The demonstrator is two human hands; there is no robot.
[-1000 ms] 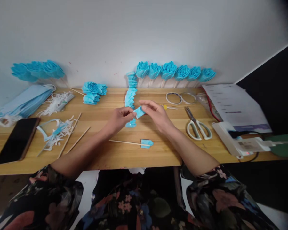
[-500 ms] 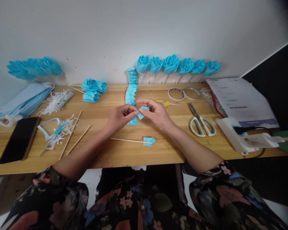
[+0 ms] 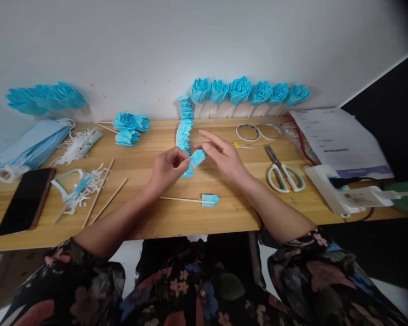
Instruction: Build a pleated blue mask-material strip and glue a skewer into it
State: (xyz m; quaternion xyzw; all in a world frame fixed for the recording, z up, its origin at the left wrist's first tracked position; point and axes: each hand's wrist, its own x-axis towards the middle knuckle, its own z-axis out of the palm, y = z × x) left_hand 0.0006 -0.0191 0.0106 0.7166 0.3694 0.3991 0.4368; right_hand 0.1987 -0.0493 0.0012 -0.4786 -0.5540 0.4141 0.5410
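A small folded blue petal point(image 3: 197, 157), seemingly cut from mask fabric, is held above the table between both hands. My left hand point(image 3: 168, 170) is closed in a pinch on its left corner. At the upper right corner, the thumb and a fingertip of my right hand point(image 3: 226, 158) grip it, while another finger stretches out. Below the hands lies a thin wooden stick point(image 3: 180, 199) with a similar blue petal point(image 3: 210, 200) at its right end. Partly behind the held petal runs an overlapping row of blue folded pieces point(image 3: 184, 131).
Blue fabric roses point(image 3: 240, 90) on sticks lean along the wall; several more point(image 3: 126, 121) lie left. Scissors point(image 3: 284, 172), tape rolls point(image 3: 248, 132) and a white power strip point(image 3: 329, 190) are right. Masks point(image 3: 37, 140), a phone point(image 3: 25, 199), scraps point(image 3: 85, 185) and loose sticks point(image 3: 109, 201) are left.
The held petal has turned and shows more of its folded face. My right hand has loosened its hold toward the petal's upper corner, with its fingers more extended. The view has shifted slightly.
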